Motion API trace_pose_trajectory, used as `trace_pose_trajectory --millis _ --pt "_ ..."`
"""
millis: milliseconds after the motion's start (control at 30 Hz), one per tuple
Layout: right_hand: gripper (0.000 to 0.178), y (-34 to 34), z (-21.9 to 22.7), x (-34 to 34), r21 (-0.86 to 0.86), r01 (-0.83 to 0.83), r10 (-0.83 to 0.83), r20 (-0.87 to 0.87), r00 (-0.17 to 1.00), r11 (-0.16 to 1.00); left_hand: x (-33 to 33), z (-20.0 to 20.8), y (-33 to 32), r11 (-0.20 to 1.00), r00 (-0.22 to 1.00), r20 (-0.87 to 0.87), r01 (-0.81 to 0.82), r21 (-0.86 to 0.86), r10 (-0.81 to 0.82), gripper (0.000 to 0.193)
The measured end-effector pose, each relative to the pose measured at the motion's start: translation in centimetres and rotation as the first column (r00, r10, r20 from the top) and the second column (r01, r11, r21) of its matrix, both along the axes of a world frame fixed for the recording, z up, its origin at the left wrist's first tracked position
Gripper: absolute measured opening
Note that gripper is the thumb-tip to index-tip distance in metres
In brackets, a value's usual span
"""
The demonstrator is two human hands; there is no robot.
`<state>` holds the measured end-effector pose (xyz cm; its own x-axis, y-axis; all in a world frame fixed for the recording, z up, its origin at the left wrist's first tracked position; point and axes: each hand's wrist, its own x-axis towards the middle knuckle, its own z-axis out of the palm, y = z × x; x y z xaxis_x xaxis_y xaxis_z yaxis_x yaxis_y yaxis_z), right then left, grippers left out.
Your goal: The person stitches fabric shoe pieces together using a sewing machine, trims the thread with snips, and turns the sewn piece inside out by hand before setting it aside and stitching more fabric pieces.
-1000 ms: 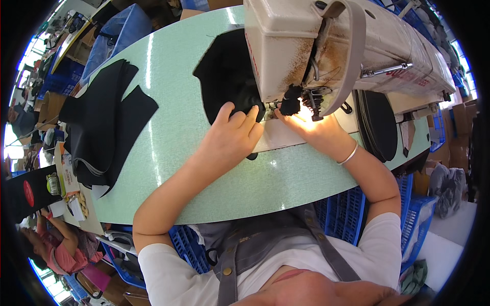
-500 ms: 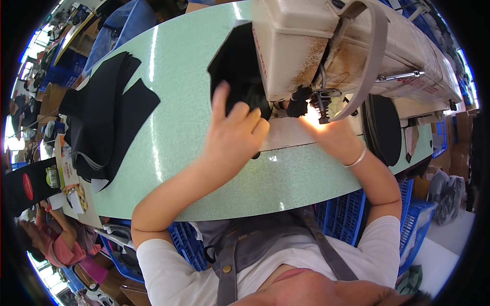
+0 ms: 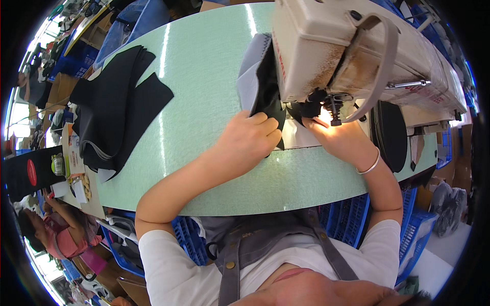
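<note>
A black fabric piece (image 3: 267, 76) with a pale grey side (image 3: 249, 76) lies folded beside the head of a beige sewing machine (image 3: 311, 46). My left hand (image 3: 250, 140) is closed on its near edge, fingers curled into the cloth left of the needle area. My right hand (image 3: 344, 138), with a bracelet at the wrist, reaches under the machine head into the lamp's glow. Its fingertips pinch a black edge of the fabric close to the needle area. The needle itself is hidden behind the black parts of the head.
Black cut fabric pieces (image 3: 115, 107) lie stacked on the pale green table (image 3: 204, 66) at left. More black rounded pieces (image 3: 389, 135) sit right of the machine. Blue crates (image 3: 347, 219) stand below the table's near edge. Another person (image 3: 64, 229) is at far left.
My left hand has gone from raised, spread fingers to a grip on the fabric. The fabric's left edge has turned up, showing its grey side. The view has shifted slightly.
</note>
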<state>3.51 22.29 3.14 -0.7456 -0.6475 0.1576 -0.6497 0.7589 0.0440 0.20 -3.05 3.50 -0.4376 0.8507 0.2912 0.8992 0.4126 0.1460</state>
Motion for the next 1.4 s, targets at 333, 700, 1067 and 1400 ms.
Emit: trace_pose_trajectory --millis 333,700,1067,1400 --pt "0.02 -2.1 -1.3 0.3 -0.153 -0.072 0.049 -0.147 0.988 0.986 0.7 -2.1 0.6 0.98 0.992 -0.07 -0.087 0.177 0.101 0.022" --pt "0.026 -2.9 -1.4 0.0 -0.262 -0.078 0.034 -0.169 0.985 0.962 -0.5 -3.5 1.0 0.959 0.992 -0.033 -0.109 0.26 0.122 0.023" --pt "0.032 -1.8 -2.2 0.4 -0.115 -0.152 0.117 -0.265 0.957 0.982 -1.4 -3.3 0.8 0.948 0.999 -0.022 0.032 0.316 -0.027 0.028" --pt "0.029 -1.9 -3.3 -0.1 -0.306 -0.074 0.007 -0.212 0.977 0.949 -2.1 -3.2 0.8 0.952 0.999 0.014 -0.049 0.302 0.047 0.025"
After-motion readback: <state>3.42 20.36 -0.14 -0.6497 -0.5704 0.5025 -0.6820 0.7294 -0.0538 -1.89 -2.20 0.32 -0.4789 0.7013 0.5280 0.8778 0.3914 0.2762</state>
